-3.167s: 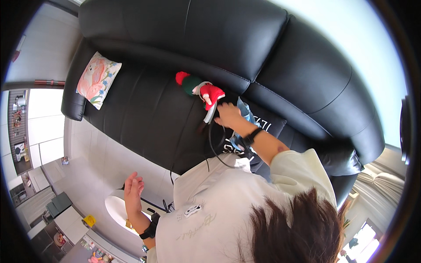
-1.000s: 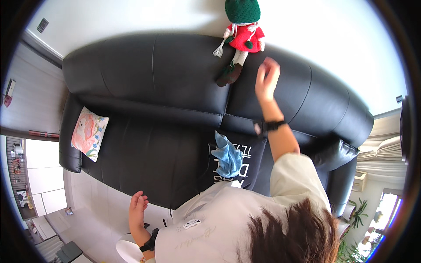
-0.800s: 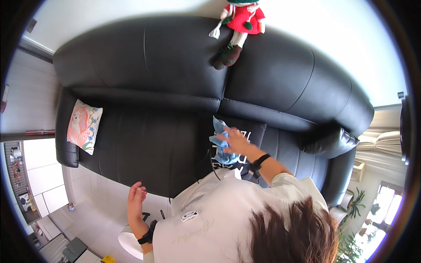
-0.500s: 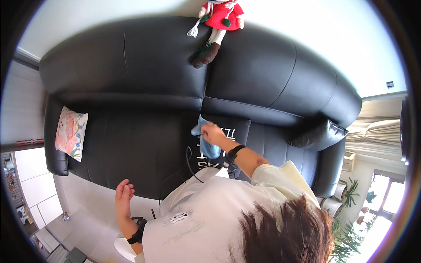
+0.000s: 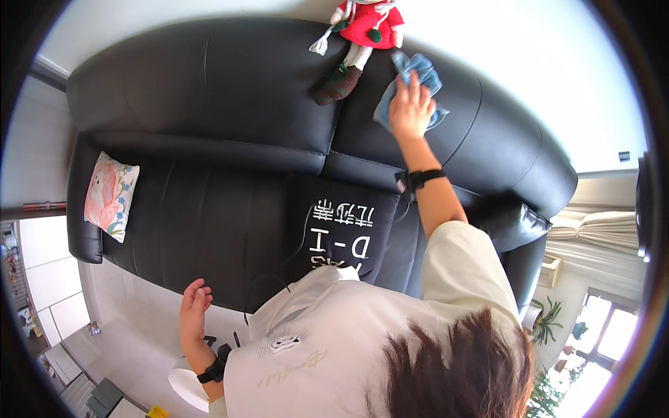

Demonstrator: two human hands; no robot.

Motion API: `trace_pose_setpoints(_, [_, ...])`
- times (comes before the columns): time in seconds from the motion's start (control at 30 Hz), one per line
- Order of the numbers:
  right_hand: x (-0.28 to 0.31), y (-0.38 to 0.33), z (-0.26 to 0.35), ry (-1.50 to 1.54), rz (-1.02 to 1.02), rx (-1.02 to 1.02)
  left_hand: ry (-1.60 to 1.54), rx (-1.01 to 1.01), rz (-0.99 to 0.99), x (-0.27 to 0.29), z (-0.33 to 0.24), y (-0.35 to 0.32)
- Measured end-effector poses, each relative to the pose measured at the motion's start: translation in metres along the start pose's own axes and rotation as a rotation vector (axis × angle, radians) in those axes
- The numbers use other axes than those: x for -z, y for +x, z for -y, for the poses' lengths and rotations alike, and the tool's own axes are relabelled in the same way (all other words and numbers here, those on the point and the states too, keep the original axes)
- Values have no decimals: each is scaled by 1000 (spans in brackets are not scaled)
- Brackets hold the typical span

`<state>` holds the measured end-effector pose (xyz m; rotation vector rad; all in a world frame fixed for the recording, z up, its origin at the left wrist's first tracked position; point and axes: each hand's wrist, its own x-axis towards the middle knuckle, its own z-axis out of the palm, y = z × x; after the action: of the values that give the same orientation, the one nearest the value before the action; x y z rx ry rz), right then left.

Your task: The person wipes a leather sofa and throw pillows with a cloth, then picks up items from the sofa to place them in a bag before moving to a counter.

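Observation:
My right hand (image 5: 411,104) is stretched up to the top of the black leather sofa's backrest (image 5: 230,97) and grips a light blue soft toy (image 5: 417,78) there. Just left of it a doll in a red dress (image 5: 359,31) sits on the backrest top, its legs hanging down. My left hand (image 5: 194,306) hangs low by the sofa's front edge, fingers loosely apart, holding nothing. A black cushion with white printed characters (image 5: 341,230) lies on the seat in front of me.
A pink flowered cushion (image 5: 110,195) leans in the sofa's left corner. A white round object (image 5: 185,383) is on the floor below my left wrist. A window, curtains and a potted plant (image 5: 547,324) are at the right.
The doll went from the seat to the backrest top. My right hand then came down to the blue toy on the seat, took hold of it and has raised it to the backrest.

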<state>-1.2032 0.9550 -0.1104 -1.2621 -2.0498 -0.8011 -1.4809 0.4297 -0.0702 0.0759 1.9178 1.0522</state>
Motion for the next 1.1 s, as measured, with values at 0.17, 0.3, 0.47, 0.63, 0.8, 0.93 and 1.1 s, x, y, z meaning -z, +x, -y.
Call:
trace_pose_setpoints(0.17, [-3, -122, 54, 201, 518, 606, -30, 35, -52, 10, 14, -17])
trace_pose_setpoints(0.3, [-3, -158, 83, 609, 955, 499, -8, 20, -105, 27, 26, -25])
trace_pose_setpoints(0.47, [47, -50, 146, 910, 212, 448, -45, 64, -183, 39, 48, -46])
trace_pose_setpoints(0.63, [11, 5, 205, 697, 199, 551, -34, 91, -161, 33, 48, -47])
trace_pose_setpoints(0.8, [-23, -69, 174, 677, 379, 734, 21, 45, -202, 39, 54, -59])
trace_pose_setpoints(0.93, [-41, -148, 119, 653, 748, 718, -26, 71, -244, 52, 68, -61])
trace_pose_setpoints(1.1, [-11, -112, 131, 846, 667, 700, -55, 136, -252, 56, 93, -56])
